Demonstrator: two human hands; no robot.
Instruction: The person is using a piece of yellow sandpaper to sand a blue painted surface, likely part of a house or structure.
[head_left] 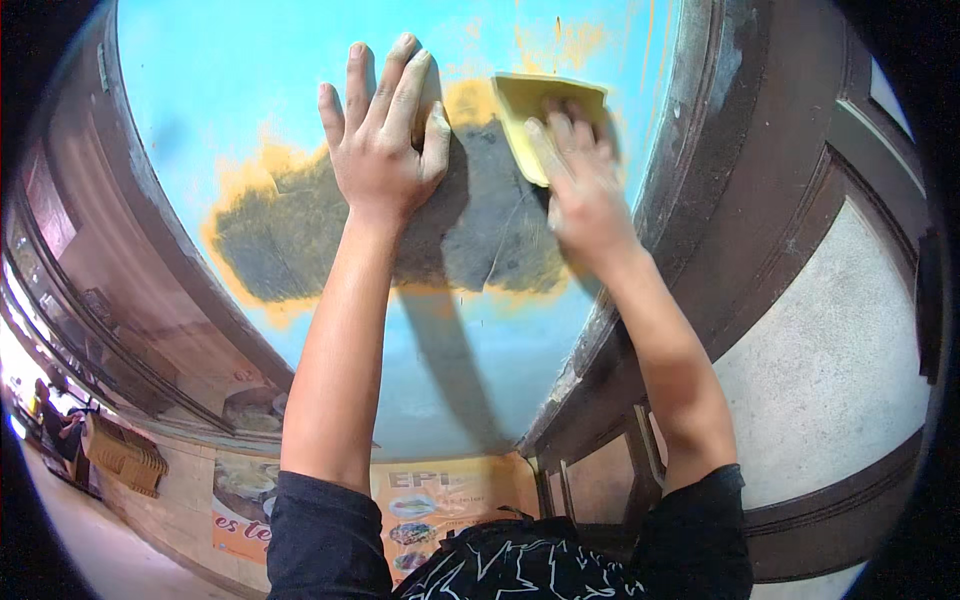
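Observation:
My left hand (383, 135) lies flat, fingers spread, on a light blue painted wall (230, 80), at the upper edge of a dark grey bare patch (480, 230) ringed with orange-yellow undercoat. My right hand (583, 190) presses a yellow sheet of sandpaper (535, 105) against the wall at the patch's upper right corner. The fingers cover the sheet's lower part. Both forearms rise from the lower edge, in black short sleeves.
A dark brown wooden frame (720, 200) borders the blue wall on the right, with a pale rough panel (830, 370) beyond it. A brown glazed frame (110, 290) runs on the left. An orange poster (430, 500) hangs below. Stacked crates (125, 455) stand at lower left.

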